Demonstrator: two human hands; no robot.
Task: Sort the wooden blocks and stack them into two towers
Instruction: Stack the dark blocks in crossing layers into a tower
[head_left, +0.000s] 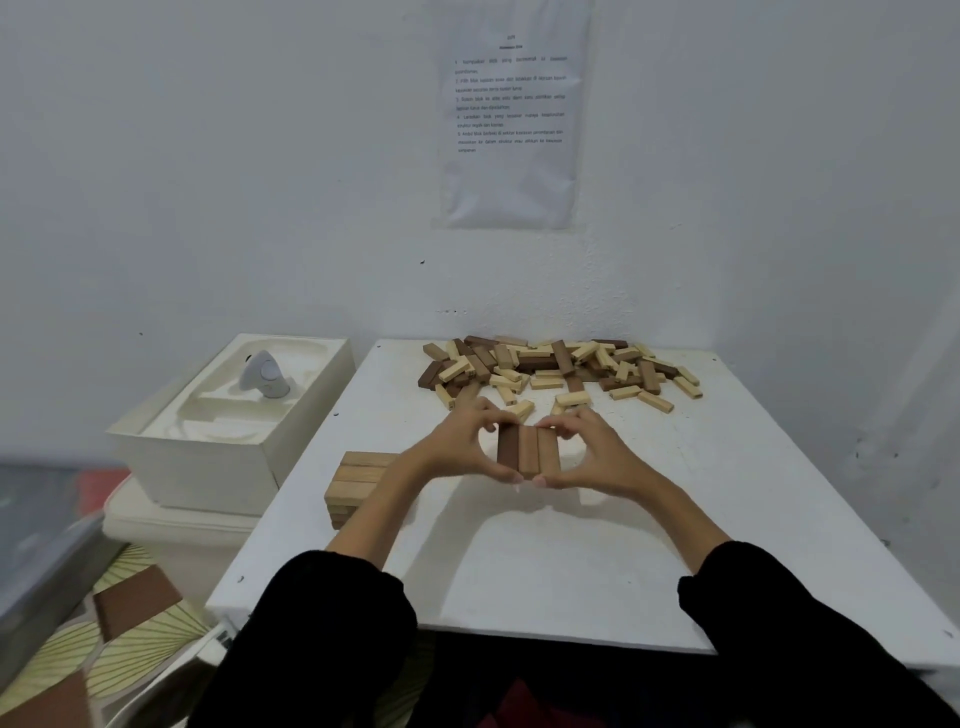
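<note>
Head view: what is seen between the hands?

Three brown blocks (527, 449), the left one darkest, are held side by side as one flat row with long sides touching. The row is pinched by the left grip (467, 441) and the right grip (597, 452) together. Thumbs are pressed against the near ends, curled fingers against the far ends.

Is the row set down on the bench?

That cannot be told. It is held over the middle of the white bench (571, 582), and a shadow is cast on the surface beneath the hands, but any contact is hidden.

Where are the other blocks found?

A loose pile (561, 366) of light and dark blocks is spread along the far edge of the bench, against the wall. Its nearest pieces lie just beyond the fingertips. A short stack of light blocks (358, 480) is stood at the left edge of the bench, partly covered by the left forearm and apart from the held row.

And off the bench?

A white box (218, 457) is placed just beside the bench on the left, with a small grey device (264, 375) seated in its moulded tray. A printed sheet (511, 114) is fixed to the wall above the pile — its text is too small to be read. Both forearms are covered by black sleeves (322, 623).
</note>
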